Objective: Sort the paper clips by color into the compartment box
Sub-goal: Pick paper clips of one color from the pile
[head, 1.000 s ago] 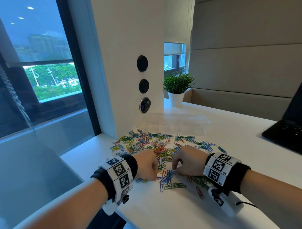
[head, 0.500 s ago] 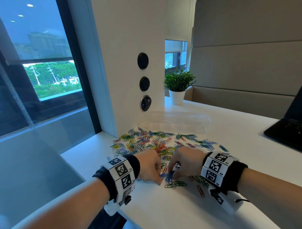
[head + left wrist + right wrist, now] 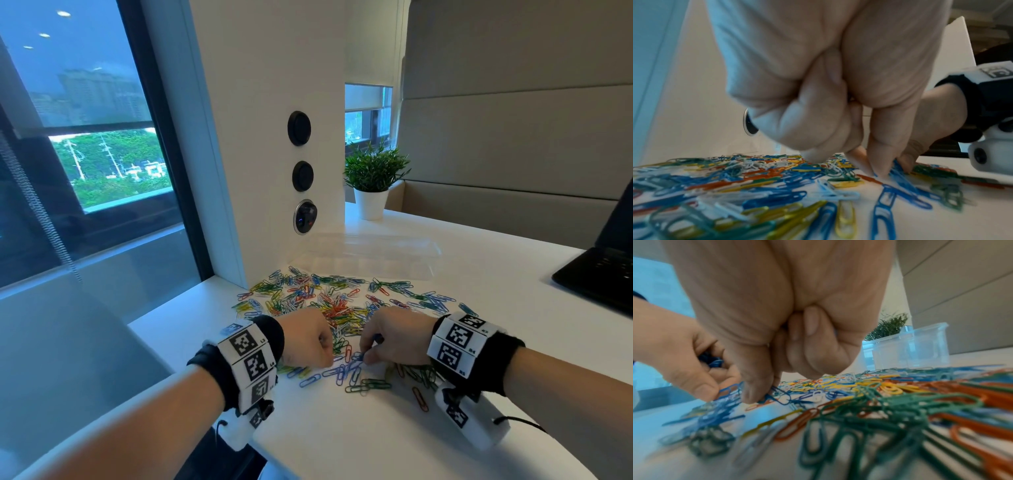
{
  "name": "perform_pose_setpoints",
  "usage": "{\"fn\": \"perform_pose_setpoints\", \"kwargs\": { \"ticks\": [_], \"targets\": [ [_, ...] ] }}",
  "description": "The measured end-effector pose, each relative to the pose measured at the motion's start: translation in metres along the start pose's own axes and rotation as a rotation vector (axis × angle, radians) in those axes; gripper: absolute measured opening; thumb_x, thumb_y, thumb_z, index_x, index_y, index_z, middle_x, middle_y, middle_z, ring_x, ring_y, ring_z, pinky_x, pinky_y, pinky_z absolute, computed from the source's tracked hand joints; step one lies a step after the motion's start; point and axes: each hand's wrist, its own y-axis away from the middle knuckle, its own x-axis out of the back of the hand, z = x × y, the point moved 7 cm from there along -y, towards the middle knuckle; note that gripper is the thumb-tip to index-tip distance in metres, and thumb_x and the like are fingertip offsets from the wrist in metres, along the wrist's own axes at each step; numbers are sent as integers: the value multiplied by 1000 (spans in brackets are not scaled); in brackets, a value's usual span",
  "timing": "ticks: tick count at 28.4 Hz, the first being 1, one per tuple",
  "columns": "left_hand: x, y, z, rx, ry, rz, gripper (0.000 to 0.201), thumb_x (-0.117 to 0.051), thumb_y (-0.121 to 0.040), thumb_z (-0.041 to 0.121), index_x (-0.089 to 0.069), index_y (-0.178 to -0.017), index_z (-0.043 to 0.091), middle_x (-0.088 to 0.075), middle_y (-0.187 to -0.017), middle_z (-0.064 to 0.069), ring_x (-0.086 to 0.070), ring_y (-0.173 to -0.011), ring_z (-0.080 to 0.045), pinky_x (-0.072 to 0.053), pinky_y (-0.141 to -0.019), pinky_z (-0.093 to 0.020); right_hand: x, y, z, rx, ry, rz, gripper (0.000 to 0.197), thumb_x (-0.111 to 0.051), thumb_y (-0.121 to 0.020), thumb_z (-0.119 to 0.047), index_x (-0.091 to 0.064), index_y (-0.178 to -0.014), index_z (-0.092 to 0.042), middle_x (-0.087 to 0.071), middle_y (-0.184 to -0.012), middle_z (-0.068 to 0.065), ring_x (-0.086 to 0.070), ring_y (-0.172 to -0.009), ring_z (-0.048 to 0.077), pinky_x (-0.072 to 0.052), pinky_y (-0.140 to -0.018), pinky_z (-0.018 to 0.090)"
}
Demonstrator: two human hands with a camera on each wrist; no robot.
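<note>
Both grips are pinching blue paper clips: left hand holds a bunch, right hand plucks; lift straight so none tangle.

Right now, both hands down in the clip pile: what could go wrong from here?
1. The left hand already holds blue clips in its curled fingers while reaching for more; some may slip out.
2. The right hand pinches a blue clip among tangled ones, so a linked clip of another color may come along.
3. The compartment box is clear and sits beyond the pile; its dividers are hard to see, so a handful may land in the wrong compartment.
</note>
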Motion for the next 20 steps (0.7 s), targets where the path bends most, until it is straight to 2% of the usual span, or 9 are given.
{"fn": "perform_pose_setpoints", "kwargs": {
  "ticks": [2,4,6,8,12,14,17,18,20],
  "targets": [
    [3,0,-2,-5,44,16,14,-63,-86,15,-74,-83,7,-68,-82,-9,-54,-71,-10,-47,-67,-20,4,1,4,-6,-49,19,18,-66,-91,-29,-76,-101,-18,-58,-73,-16,-49,-66,-1,-37,-57,13],
    [5,-1,-2,-19,54,29,15,-65,-87,19,-76,-90,9,-73,-95,-5,-57,-76,-7,-48,-69,-18,7,1,7,-13,-91,33,17,-66,-91,-28,-76,-100,-18,-58,-71,-18,-50,-64,-1,-38,-58,15],
    [4,-2,-1,-28,42,32,17,-67,-88,23,-76,-91,9,-72,-93,-4,-57,-75,-7,-46,-66,-18,10,2,9,-16,-116,40,16,-67,-91,-27,-76,-99,-17,-59,-70,-17,-50,-62,0,-38,-58,14],
    [0,-3,1,-6,24,22,23,-71,-86,31,-75,-90,9,-69,-84,-2,-56,-71,-10,-45,-61,-17,12,4,11,-19,-151,46,14,-66,-91,-26,-76,-94,-17,-62,-71,-11,-51,-62,2,-41,-58,16],
    [-7,-4,5,45,-42,1,36,-77,-79,41,-74,-90,7,-65,-76,-2,-55,-66,-12,-48,-62,-24,19,5,17,-59,-248,84,10,-69,-89,-28,-72,-80,-26,-60,-62,-15,-52,-58,1,-41,-59,16],
    [-9,-5,7,48,-67,7,34,-77,-79,38,-74,-89,6,-67,-79,-4,-56,-67,-14,-52,-65,-28,20,5,19,-76,-311,106,9,-71,-88,-28,-73,-81,-24,-60,-57,-15,-51,-54,-1,-40,-56,14],
    [-11,-7,11,41,-72,0,16,-73,-83,24,-74,-86,8,-65,-79,-3,-58,-72,-16,-53,-68,-31,20,8,20,-88,-407,99,8,-69,-90,-22,-71,-85,-17,-54,-42,-18,-49,-39,-4,-33,-43,7],
    [-11,-8,12,42,-83,-8,9,-70,-83,19,-73,-82,10,-64,-77,-2,-57,-71,-16,-53,-67,-31,19,9,20,-86,-420,82,8,-68,-91,-21,-69,-85,-16,-52,-39,-18,-48,-36,-5,-33,-40,8],
    [-13,-9,13,46,-109,-31,12,-64,-83,13,-66,-71,14,-57,-71,-3,-53,-66,-16,-49,-62,-29,16,11,21,-95,-434,60,9,-69,-90,-22,-68,-82,-17,-51,-39,-16,-47,-35,-3,-33,-39,8]
  ]
}}
